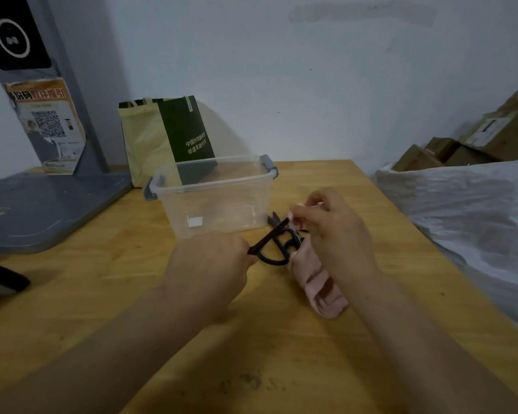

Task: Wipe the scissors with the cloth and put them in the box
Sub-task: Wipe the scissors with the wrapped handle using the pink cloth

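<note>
Worktop [102,294], clear box [222,210]. Just in front of the box, your right hand [335,234] pinches the pink cloth [320,285] onto the black scissors [269,234] (blades look parted). Your left hand [210,258] grips one end, so a slip could nick you.

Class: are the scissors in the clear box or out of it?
Out. The left hand grips the scissors in front of the box; the right hand holds the cloth to them.

hands: 2, left hand [210,258] and right hand [335,231]
scissors [268,236]: 1 pair
cloth [320,289]: 1
box [216,201]: 1
paper bag [165,138]: 1
cardboard cartons [449,153]: several, too blurred to count
table [281,348]: 1
</note>
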Available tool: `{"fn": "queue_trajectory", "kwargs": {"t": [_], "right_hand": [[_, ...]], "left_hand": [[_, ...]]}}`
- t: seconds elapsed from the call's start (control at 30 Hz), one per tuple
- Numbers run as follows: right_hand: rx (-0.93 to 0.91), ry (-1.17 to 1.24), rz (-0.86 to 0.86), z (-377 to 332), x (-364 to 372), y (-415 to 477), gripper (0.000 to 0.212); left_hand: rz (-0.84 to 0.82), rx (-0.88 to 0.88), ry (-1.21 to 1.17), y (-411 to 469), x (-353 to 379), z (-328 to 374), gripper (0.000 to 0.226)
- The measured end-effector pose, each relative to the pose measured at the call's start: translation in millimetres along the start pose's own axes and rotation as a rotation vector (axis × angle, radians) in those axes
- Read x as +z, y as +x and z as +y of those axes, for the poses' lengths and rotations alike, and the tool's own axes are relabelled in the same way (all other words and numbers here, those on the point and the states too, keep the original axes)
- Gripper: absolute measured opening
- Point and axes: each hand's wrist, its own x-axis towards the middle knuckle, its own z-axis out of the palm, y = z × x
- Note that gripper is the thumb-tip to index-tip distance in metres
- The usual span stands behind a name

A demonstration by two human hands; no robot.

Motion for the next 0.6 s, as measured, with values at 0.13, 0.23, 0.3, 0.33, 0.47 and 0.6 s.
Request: {"fn": "queue_trajectory", "kwargs": {"t": [0.13, 0.23, 0.3, 0.33, 0.47, 0.6], "right_hand": [[0.263, 0.002, 0.039, 24.9, -9.1, 6.3, 0.019], [0.382, 0.495, 0.105, 17.8, -17.4, 8.9, 0.014], [0.516, 0.784, -0.055, 4.0, -22.9, 7.3, 0.011], [0.571, 0.853, -0.189, -3.3, -24.0, 5.4, 0.009], [0.565, 0.787, -0.581, -10.2, -22.3, 0.3, 0.020], [0.475, 0.662, -0.717, -11.5, -18.4, -3.8, 0.023]], "left_hand": [[0.008, -0.092, -0.279, -5.6, -1.7, -0.2, 0.030], [-0.034, -0.212, -0.834, -6.7, 1.6, -1.8, 0.018], [-0.034, -0.285, -1.201, -6.6, 8.2, 3.0, 0.020], [-0.027, -0.318, -1.315, -6.6, 11.9, 5.7, 0.023], [-0.002, -0.427, -1.617, -3.3, 20.2, 12.1, 0.023], [0.004, -0.423, -1.690, -0.2, 26.5, 13.3, 0.022]]}}
